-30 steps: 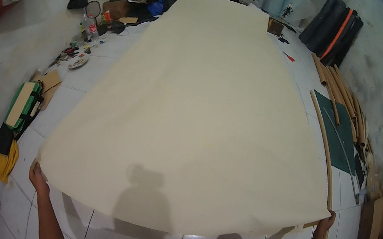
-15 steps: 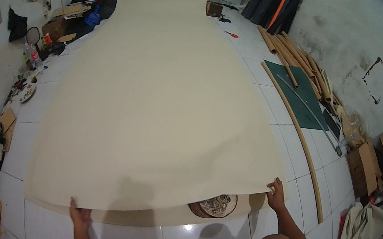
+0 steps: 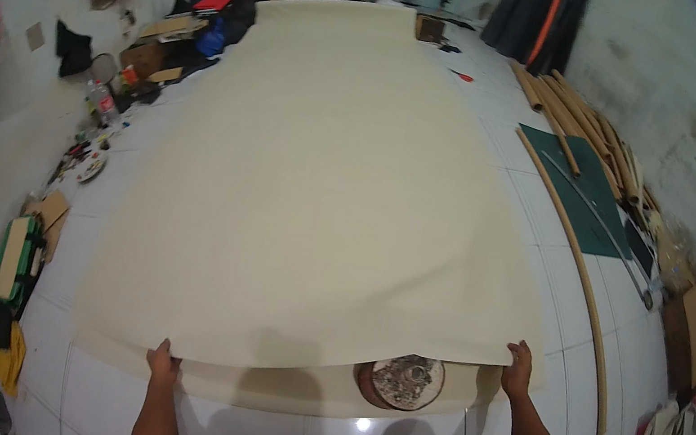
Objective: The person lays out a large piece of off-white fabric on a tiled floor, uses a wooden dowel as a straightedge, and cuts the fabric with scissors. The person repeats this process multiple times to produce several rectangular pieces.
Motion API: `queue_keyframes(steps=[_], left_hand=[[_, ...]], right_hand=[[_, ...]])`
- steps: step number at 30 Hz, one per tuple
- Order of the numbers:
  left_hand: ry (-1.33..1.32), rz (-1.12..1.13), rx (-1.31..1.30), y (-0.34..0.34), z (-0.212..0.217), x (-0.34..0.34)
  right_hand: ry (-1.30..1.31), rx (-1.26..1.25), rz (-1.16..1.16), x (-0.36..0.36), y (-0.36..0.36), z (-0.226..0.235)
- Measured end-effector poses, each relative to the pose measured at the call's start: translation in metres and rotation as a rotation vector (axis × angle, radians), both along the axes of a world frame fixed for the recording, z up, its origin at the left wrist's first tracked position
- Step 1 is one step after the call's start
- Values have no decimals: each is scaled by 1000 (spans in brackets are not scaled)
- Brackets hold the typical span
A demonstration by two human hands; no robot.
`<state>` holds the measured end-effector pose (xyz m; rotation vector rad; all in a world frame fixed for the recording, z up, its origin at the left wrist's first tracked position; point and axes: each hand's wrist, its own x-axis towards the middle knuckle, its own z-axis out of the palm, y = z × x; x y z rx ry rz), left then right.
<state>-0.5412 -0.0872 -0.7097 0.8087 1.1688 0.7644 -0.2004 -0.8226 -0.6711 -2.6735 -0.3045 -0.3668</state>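
Note:
A long cream sheet (image 3: 324, 196) of smooth, bendy material spreads across the floor away from me. My left hand (image 3: 163, 363) pinches its near edge at the left, thumb on top. Near the right corner, my right hand (image 3: 518, 370) grips the same edge, holding it up. Under the lifted edge lies another cream layer (image 3: 274, 394), flat on the tiles. On that layer sits a round block (image 3: 406, 382) with a brown side and a mottled grey-white top. The upper sheet covers the block's far rim.
White floor tiles (image 3: 537, 288) surround the sheet. To the right lie a long cardboard tube (image 3: 580, 277), a green mat (image 3: 583, 196) with a metal rod, and several stacked tubes (image 3: 594, 129). A small brown box (image 3: 429, 29) stands beside the far end. Clutter lines the left wall, including a plastic bottle (image 3: 102, 101).
Both hands have moved the near edge farther from me, and the left side is raised more. More of the round block and lower layer shows. My view has turned slightly left.

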Motion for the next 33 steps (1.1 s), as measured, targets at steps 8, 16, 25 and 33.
queue_keyframes(steps=[8, 16, 25, 33], left_hand=[[18, -52, -12, -47, -12, 7], [132, -69, 21, -57, -5, 21], [-112, -341, -278, -96, 4, 23], [-10, -502, -300, -128, 7, 42]], right_hand=[[41, 579, -369, 50, -17, 28], [294, -210, -200, 36, -40, 61], [224, 4, 456, -53, 152, 138], [155, -162, 757, -71, 208, 129]])
